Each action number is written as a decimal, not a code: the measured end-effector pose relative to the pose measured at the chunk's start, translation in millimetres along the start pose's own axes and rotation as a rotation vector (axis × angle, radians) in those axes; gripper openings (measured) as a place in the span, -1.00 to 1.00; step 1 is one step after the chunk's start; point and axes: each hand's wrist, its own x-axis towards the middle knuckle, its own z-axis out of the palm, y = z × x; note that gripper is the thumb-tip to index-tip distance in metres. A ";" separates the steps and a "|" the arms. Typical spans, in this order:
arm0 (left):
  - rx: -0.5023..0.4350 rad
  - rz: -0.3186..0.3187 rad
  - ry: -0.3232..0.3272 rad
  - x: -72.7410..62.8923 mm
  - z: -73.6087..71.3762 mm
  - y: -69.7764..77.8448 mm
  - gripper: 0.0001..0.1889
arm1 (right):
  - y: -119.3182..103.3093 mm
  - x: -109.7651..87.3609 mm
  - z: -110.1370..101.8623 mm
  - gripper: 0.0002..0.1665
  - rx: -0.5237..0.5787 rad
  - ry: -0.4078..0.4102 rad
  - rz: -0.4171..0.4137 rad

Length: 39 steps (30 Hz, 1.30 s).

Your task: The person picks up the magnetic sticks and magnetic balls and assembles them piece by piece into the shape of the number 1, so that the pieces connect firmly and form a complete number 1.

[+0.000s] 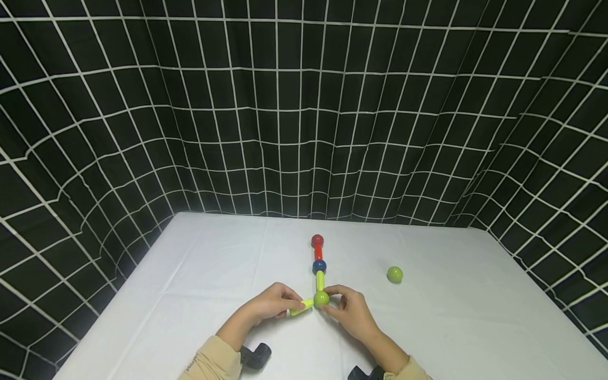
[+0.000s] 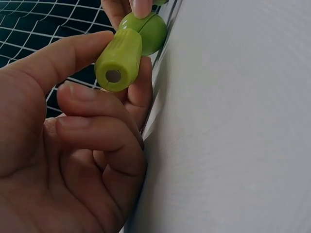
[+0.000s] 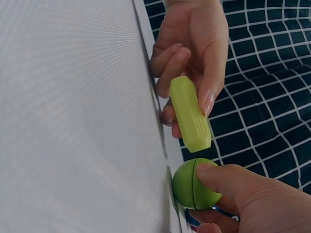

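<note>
Yellow-green stick (image 3: 189,114): the left hand (image 1: 273,302) pinches it; plastic-looking, ribbed, with tapered ends.
Green ball (image 1: 320,297): the right hand (image 1: 353,315) grasps it, just beside the stick, not touching; smooth, seamed.
Blue ball (image 1: 319,265): beyond the right grip, also round.
Joining: seems the step in hand.
Gap: closing it calls, I judge, for good alignment.

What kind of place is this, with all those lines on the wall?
It's probably a small filming spot or lab, though I can't be sure. A dark curtain with white lines hangs behind and beside a white-covered table, which has colourful toy balls and sticks.
</note>
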 end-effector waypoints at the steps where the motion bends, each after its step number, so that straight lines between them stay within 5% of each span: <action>1: 0.004 0.002 0.001 0.0 0.3 0.0 -0.75 | 0.2 0.0 0.1 -0.62 -0.001 0.000 0.000; 39: 0.046 0.039 -0.009 -3.5 16.2 7.8 -0.79 | 2.4 2.0 -0.3 -0.68 0.060 -0.037 0.005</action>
